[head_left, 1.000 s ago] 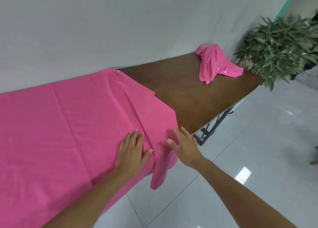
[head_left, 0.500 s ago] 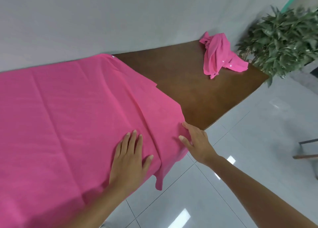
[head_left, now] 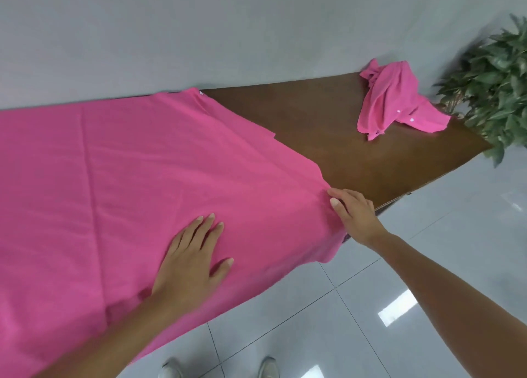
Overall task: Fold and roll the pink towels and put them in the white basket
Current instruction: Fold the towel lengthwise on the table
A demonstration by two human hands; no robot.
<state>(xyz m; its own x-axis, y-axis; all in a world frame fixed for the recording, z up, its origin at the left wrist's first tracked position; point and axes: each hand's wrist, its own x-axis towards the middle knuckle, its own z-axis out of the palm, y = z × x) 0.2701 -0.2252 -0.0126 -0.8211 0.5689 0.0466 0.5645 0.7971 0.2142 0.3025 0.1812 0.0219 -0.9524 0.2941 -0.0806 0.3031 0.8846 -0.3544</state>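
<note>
Grey wall (head_left: 228, 30) backs a dark brown desk (head_left: 356, 155) seen from above, with pale glossy floor tiles (head_left: 427, 263) below its near edge. We see a spread pink towel (head_left: 128, 172) covering the left part of the desk, lying mostly flat with light creases, its near right corner drooping over the edge. Our left hand (head_left: 191, 260) lies palm down on this towel near the front edge, fingers straight and slightly fanned, gripping nothing. Our right hand (head_left: 353, 209) sits at the towel's right edge, fingers bent, thumb and forefinger touching puckered cloth; we cannot tell whether they pinch it. A crumpled pink towel (head_left: 396, 101) lies well apart at the desk's far right end, near a leafy green plant (head_left: 496, 72). Pale shoes (head_left: 171, 369) show at the bottom
</note>
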